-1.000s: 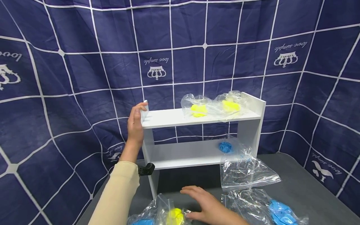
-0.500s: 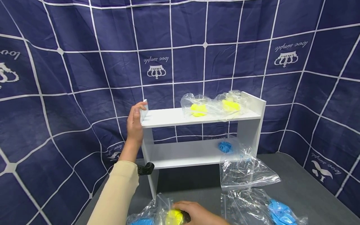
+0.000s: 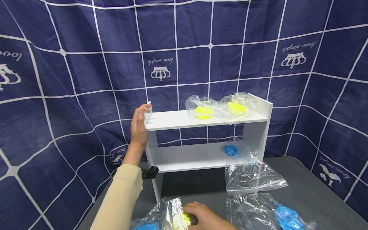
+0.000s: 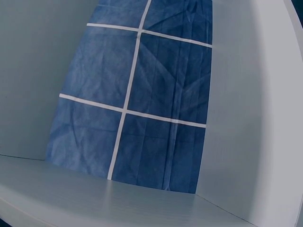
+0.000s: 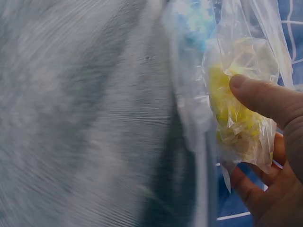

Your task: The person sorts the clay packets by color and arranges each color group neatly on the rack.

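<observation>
My left hand (image 3: pixel 138 127) grips the top of the left side panel of a white two-tier shelf (image 3: pixel 169 120), fingers over its edge. The left wrist view shows the inside of the shelf (image 4: pixel 236 104), without the hand. Low in the head view, my right hand (image 3: pixel 207 218) holds a clear zip bag (image 3: pixel 173 209) with something yellow inside. In the right wrist view the thumb presses on the front of this bag (image 5: pixel 236 113), and the fingers lie behind it. A bag with a blue lump (image 3: pixel 147 226) lies just left of it.
On the upper shelf sit two clear bags with yellow contents (image 3: pixel 204 112). A clear bag with a blue lump (image 3: pixel 231 150) hangs over the lower shelf's front edge. Another bag with blue contents (image 3: pixel 288 217) lies on the grey tabletop (image 3: pixel 310 191). A blue checked curtain (image 3: pixel 189 67) hangs behind.
My right hand has moved left onto the bag with the yellow thing and grasped it; the bag's top has lifted and tilted. The left hand has stayed on the shelf panel.
</observation>
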`<state>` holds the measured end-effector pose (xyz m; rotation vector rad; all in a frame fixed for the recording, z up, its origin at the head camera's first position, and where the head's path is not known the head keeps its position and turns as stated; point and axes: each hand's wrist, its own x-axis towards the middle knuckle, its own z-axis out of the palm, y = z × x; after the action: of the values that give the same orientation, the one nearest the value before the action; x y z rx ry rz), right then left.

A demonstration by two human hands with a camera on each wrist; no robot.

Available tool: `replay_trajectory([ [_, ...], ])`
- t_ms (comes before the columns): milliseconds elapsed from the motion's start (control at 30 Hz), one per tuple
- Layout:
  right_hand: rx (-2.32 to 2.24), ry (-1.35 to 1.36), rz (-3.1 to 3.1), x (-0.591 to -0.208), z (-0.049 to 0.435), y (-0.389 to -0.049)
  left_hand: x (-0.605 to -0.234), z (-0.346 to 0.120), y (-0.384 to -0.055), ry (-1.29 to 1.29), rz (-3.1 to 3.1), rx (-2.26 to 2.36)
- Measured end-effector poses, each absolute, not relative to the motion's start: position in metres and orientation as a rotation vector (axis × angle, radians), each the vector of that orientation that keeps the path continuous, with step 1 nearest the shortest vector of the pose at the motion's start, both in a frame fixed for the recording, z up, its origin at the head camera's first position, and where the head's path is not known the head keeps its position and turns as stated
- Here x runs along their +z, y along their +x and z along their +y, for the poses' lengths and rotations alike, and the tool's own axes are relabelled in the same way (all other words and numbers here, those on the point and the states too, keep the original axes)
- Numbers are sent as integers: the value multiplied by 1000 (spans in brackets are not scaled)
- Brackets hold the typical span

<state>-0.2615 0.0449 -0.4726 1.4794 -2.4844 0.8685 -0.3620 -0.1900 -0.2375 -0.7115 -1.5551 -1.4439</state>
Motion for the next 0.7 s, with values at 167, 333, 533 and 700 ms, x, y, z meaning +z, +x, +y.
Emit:
replay_trajectory([
  [167, 823, 1454, -2444, -445, 55, -254, -227, -182, -339, -705, -1578, -1462],
  [333, 755, 1425, -2298, -410, 67, -249, -227, -182, -337, -700, -1573, -1474],
  [533, 719, 1423, -2216, -354, 76, -241, -229, -182, -340, -702, -1579, -1472],
  [700, 699, 1355, -2212, -305, 78, -232, -236, -189, -358, -713, -1559, -1463],
])
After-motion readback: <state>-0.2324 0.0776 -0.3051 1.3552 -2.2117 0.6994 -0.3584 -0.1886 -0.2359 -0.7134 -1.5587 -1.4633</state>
